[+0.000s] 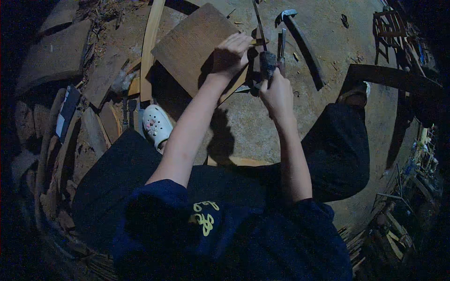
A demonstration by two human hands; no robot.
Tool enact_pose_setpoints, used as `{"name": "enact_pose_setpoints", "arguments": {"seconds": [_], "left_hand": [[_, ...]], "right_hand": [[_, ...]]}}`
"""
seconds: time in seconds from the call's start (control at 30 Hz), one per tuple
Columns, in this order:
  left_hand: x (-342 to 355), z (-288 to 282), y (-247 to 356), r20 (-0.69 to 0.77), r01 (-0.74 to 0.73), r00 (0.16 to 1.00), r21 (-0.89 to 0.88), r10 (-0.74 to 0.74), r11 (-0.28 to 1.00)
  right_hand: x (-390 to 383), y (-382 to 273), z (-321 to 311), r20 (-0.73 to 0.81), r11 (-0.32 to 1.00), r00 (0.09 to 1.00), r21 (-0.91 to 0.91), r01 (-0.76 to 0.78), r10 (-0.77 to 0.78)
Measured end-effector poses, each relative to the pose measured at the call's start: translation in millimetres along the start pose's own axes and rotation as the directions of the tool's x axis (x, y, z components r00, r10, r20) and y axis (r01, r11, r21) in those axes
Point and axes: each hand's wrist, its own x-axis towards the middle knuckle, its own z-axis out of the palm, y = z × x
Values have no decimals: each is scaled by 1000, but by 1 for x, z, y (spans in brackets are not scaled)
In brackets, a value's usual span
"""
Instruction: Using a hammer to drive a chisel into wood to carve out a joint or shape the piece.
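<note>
Arms [188, 136] reach forward, left hand [232, 52] palm down, right hand [277, 96] curled.

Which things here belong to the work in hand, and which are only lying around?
In use:
- brown square board, at the left hand
- dark-handled tool, in the right hand

Apparently just lying about:
- long-handled tool with metal head
- long pale plank

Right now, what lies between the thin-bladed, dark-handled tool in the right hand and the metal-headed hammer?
The head view shows a slim grey metal tool between the held tool and the hammer.
</note>
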Motion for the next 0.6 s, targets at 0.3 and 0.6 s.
{"name": "enact_pose_setpoints", "arguments": {"seconds": [0.3, 0.6], "left_hand": [[0, 2, -1, -32, -4, 999, 17, 4, 1000], [-2, -3, -4, 42, 4, 999, -9, -4, 1000]], "right_hand": [[-8, 6, -3, -15, 999, 1000, 34, 9, -9], [-22, 16, 4, 3, 999, 1000, 8, 31, -31]]}}
